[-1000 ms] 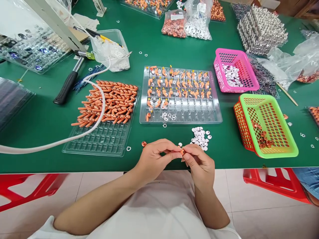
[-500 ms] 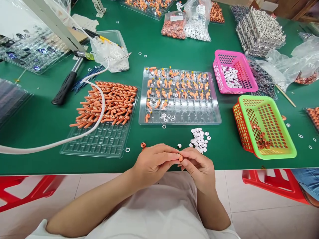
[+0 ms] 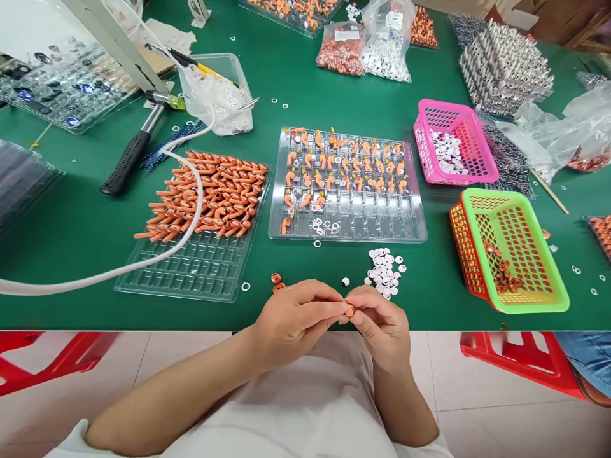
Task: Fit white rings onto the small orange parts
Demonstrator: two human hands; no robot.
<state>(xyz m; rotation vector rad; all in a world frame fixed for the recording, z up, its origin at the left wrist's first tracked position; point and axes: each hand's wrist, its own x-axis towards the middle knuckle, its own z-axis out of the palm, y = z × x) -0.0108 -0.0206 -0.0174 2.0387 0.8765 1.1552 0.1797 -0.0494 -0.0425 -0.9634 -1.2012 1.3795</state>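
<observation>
Between my fingertips, close to the table's front edge, is a small round orange plastic part [image 3: 350, 310], probably an earbud shell piece. My left hand [image 3: 298, 321] pinches it from one side, and my right hand [image 3: 382, 324] grips it from the other. The fingers hide most of it. Two copper-coloured caps [image 3: 276, 278] lie just beyond my left hand. A heap of white round discs [image 3: 384, 272] sits past my right hand, with one loose disc [image 3: 345, 282] nearer. Farther off, a clear tray [image 3: 396, 222] holds rows of orange earbud parts [image 3: 305, 200] and several white rings.
Left stands a clear tray [image 3: 179, 270] piled with orange stemmed shells [image 3: 214, 191]; a white cable [image 3: 143, 261] crosses it. A hammer [image 3: 128, 159] lies behind. At right are a pink basket [image 3: 482, 143] of discs and a green basket [image 3: 548, 280] of copper caps. Bags [image 3: 341, 51] lie farther back.
The camera view has shifted slightly, and a second copper cap shows more clearly by my left hand. Both hands still hold the small orange part, which is turned a little.
</observation>
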